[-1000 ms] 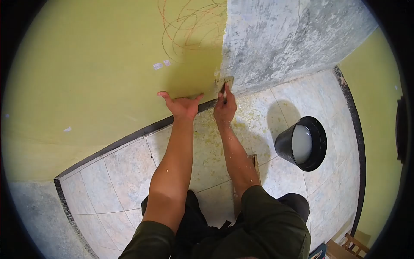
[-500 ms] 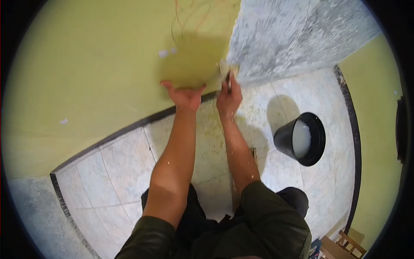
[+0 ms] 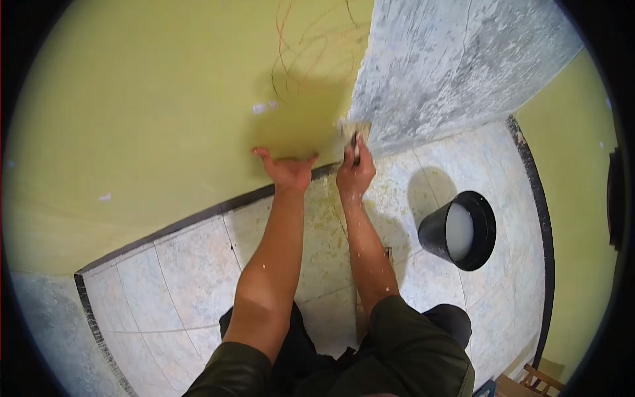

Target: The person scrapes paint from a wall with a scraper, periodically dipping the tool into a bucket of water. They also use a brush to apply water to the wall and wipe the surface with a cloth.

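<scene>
Against wall, flat-bladed scraper.

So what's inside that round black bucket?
The round black bucket has cloudy, whitish liquid in it. The liquid hides the bottom, so I can't see whether anything lies underneath.

No readable text, labels or numbers.

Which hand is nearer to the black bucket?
Right. The right hand is up and left of the black bucket; the left hand is farther left.
</scene>
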{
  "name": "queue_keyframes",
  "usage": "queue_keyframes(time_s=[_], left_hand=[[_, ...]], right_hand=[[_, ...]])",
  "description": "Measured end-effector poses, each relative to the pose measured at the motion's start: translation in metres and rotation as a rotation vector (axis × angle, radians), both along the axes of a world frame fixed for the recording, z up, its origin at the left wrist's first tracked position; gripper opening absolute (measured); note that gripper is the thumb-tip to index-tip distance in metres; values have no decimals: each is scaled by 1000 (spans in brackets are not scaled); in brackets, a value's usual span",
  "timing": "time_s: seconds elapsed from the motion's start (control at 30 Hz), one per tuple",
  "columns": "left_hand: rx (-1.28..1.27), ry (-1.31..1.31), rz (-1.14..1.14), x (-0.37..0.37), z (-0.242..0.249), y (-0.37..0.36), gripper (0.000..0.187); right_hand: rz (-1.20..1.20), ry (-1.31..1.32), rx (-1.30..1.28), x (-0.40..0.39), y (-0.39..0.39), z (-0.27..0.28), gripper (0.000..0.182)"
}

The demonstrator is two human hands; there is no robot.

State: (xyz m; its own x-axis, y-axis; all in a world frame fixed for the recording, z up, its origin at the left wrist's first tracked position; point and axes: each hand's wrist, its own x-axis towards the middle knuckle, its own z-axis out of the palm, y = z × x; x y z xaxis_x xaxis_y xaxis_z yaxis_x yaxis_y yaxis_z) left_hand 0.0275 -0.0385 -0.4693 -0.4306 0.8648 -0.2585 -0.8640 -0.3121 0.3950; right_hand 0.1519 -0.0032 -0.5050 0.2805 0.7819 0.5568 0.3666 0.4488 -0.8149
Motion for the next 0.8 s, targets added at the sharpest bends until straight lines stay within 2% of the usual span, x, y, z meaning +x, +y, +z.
queue_keyframes(time_s=[0.03,0.1,0.13,0.23,0.27,0.3,0.37,0.4,0.57,0.63,0.67,0.73,0.77,0.8], left_hand=[[-23,-31,-3,-1,-1,0,117],[-24,-53,-14,-2,0,-2,117],[6,-27,-26,-2,-3,-3,117],[92,28,-44,-1,8,5,119],[101,36,-46,2,7,1,120],[69,22,-43,3,3,-4,120],[-62,-83,18,0,1,3,119],[-60,-93,8,-1,1,3,119],[108,58,-48,-6,-2,12,122],[100,75,-71,-1,-12,-3,122],[11,-18,-18,0,-7,-1,121],[-54,-123,13,-2,-4,5,118],[-31,-116,8,-3,-6,8,118],[42,-13,-41,-1,-3,5,120]], right_hand=[[0,-9,-27,0,-4,-5,33],[-42,-83,132,-1,0,0,34],[-32,-125,-40,4,-9,-12,36],[16,-70,-90,7,-7,-24,37],[8,25,-2,3,3,-30,36],[11,11,-35,1,2,-25,36],[-5,-5,88,0,5,-7,34],[43,4,-47,3,0,-8,32],[22,-73,40,5,11,-34,29],[50,35,-9,7,6,-7,30],[67,75,-26,5,8,8,30],[51,12,-30,10,-1,-11,30],[43,-48,-13,9,1,-19,31],[63,-27,-149,11,-6,-31,32]])
